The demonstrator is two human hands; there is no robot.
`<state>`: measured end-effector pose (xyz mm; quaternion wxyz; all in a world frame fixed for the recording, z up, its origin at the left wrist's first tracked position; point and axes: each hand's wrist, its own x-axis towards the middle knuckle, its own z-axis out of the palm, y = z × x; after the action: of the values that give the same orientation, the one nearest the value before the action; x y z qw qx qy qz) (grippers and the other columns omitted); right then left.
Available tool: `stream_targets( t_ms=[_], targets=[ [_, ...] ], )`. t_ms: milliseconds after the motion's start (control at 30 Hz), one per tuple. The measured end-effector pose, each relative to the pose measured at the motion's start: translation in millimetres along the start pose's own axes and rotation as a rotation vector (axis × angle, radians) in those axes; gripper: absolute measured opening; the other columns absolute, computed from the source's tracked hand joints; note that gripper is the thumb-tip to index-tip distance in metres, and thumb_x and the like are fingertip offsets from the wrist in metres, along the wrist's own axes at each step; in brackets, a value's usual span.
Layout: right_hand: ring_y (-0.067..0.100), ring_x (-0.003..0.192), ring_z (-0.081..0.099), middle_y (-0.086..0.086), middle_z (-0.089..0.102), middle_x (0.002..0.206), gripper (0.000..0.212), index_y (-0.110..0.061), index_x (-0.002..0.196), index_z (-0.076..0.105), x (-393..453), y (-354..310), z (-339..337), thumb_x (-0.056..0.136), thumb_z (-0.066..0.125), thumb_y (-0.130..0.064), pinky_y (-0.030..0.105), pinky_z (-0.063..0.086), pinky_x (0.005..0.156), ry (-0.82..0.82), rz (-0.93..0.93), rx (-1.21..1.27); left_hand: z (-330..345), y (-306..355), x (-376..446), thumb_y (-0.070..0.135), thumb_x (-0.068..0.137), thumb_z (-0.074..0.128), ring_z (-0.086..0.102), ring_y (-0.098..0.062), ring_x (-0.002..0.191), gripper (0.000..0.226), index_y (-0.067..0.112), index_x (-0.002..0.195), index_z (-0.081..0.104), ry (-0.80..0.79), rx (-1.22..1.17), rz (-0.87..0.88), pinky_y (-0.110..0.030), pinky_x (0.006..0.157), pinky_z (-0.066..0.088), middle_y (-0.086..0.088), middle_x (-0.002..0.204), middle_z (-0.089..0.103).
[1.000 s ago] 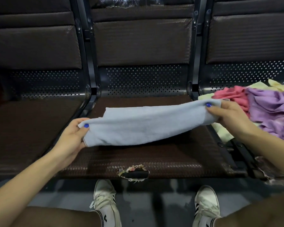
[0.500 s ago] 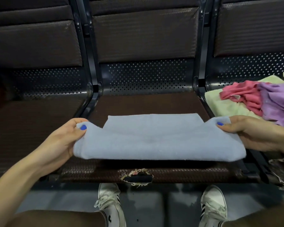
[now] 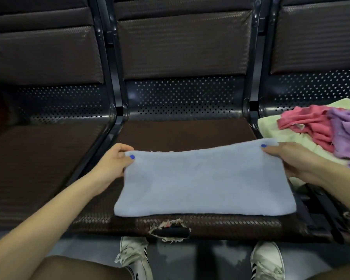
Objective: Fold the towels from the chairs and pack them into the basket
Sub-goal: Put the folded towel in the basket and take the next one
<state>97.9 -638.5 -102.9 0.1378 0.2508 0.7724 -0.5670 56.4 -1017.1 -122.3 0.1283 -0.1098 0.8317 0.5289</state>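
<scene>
A light blue towel lies folded in half on the middle brown seat, its near edge close to the seat's front. My left hand pinches the towel's far left corner between thumb and fingers. My right hand pinches the far right corner the same way. On the right seat lies a heap of loose towels: a pink one, a purple one and a pale yellow one underneath. No basket is in view.
Three dark woven seats stand in a row, joined by black metal arms. The middle seat's front edge has a torn hole. My two white shoes stand on the grey floor below. The left seat holds nothing.
The towel went from hanging stretched in the air to lying doubled on the seat. Both hands carried the far edge away from me and now hold its far corners.
</scene>
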Motion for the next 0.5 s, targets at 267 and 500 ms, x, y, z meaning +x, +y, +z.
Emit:
stream_targets(
  t_ms=[267, 500],
  targets=[
    [0.024, 0.071, 0.051, 0.014, 0.055, 0.082, 0.035, 0.015, 0.108, 0.059, 34.6, 11.3, 22.8, 0.09, 0.057, -0.015, 0.03, 0.035, 0.063, 0.043, 0.031, -0.382, 12.4, -8.5, 11.5, 0.017, 0.084, 0.071, 0.059, -0.011, 0.071, 0.062, 0.009, 0.136, 0.038, 0.041, 0.419, -0.039, -0.025, 0.056, 0.042, -0.002, 0.074, 0.064],
    [0.029, 0.071, 0.05, 0.019, 0.056, 0.073, 0.028, 0.002, 0.073, 0.053, 45.7, 9.8, 20.3, 0.095, 0.05, -0.015, 0.034, 0.033, 0.062, 0.253, -0.15, -0.427, 1.7, -11.6, 13.1, 0.004, 0.081, 0.068, 0.059, -0.009, 0.072, 0.029, 0.011, 0.107, 0.056, 0.185, 0.398, 0.037, -0.022, 0.057, 0.041, -0.002, 0.074, 0.068]
  ],
)
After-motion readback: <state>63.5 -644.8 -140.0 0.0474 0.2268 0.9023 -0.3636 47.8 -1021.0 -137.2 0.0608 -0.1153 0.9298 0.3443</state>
